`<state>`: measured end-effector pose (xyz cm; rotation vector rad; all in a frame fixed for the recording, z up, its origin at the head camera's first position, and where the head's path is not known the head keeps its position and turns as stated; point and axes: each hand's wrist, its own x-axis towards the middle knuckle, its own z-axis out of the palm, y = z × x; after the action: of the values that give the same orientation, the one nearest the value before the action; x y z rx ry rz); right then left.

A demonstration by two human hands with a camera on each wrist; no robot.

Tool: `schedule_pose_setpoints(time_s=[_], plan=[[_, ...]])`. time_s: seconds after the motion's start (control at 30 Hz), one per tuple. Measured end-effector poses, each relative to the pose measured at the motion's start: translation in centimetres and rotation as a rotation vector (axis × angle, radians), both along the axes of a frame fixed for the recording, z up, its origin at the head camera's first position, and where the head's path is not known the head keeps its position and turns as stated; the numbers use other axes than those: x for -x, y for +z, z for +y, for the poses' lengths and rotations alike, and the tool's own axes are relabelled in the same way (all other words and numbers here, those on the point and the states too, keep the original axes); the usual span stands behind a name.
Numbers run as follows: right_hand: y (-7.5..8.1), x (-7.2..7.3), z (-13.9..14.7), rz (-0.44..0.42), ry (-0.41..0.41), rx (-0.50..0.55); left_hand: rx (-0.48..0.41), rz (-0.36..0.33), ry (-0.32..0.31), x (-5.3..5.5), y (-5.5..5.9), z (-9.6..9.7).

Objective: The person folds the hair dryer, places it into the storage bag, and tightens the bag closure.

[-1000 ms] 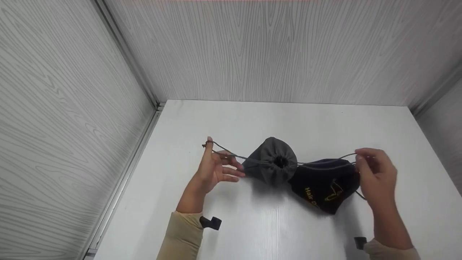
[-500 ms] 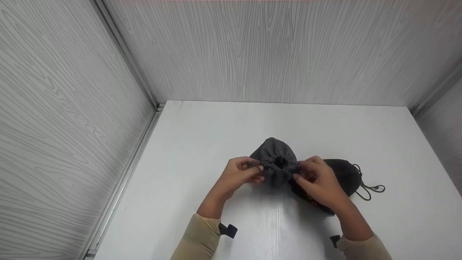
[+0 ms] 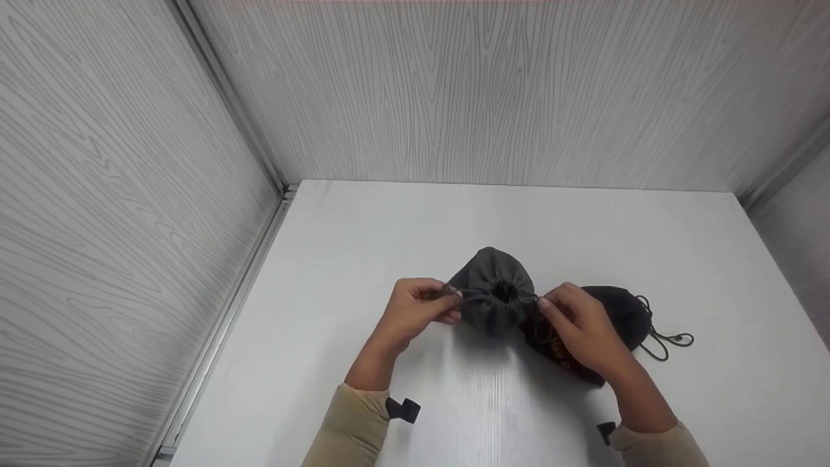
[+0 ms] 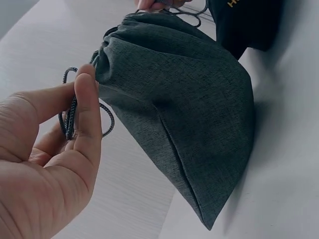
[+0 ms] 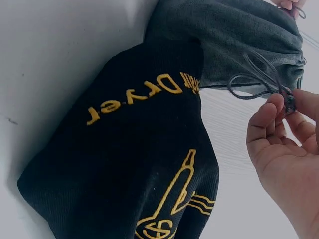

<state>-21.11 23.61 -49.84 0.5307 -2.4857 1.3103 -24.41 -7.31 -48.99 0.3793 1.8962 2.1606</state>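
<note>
A dark grey drawstring bag (image 3: 493, 272) stands mid-table, its gathered mouth facing the head camera with a small dark hole in the middle. My left hand (image 3: 415, 311) pinches a looped dark cord (image 4: 72, 117) just left of that mouth. On the other side, my right hand (image 3: 580, 324) pinches another cord (image 5: 289, 99) between thumb and fingers, with loops hanging out. Beneath and behind my right hand lies a black bag (image 5: 124, 159) bearing yellow "Hair Dryer" lettering and a dryer drawing; the hand partly covers it in the head view.
The black bag's own cord (image 3: 661, 335) trails on the white table (image 3: 389, 220) to the right. Wood-grain panels rise at the back (image 3: 454, 91), at the left (image 3: 117, 227) and at the right.
Both hands came inward from wide apart, where they held the cords stretched, to beside the grey bag's mouth. Lately they have drawn slightly outward, with short lengths of cord showing. Both bags stayed put.
</note>
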Motion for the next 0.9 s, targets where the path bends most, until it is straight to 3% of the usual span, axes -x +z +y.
schedule_pose_setpoints(time_s=[0.13,0.27,0.43,0.63,0.8,0.9], plan=[[0.5,0.1,0.0,0.045,0.021,0.053,-0.007,0.082,0.023,0.2,0.6,0.1],[0.9,0.3,-0.1,0.070,0.026,0.072,-0.009,0.156,0.091,0.5,1.1,0.4],[1.3,0.6,-0.3,0.179,0.003,0.078,-0.049,0.216,0.161,0.8,1.7,0.6],[2.7,1.0,0.0,0.327,-0.082,0.125,-0.163,0.263,0.277,1.4,2.9,0.8],[4.4,0.2,0.8,0.366,-0.209,0.163,-0.244,0.317,0.409,1.9,4.1,0.0],[5.3,-0.9,0.9,0.368,-0.219,0.181,-0.264,0.336,0.450,2.1,4.3,-0.5]])
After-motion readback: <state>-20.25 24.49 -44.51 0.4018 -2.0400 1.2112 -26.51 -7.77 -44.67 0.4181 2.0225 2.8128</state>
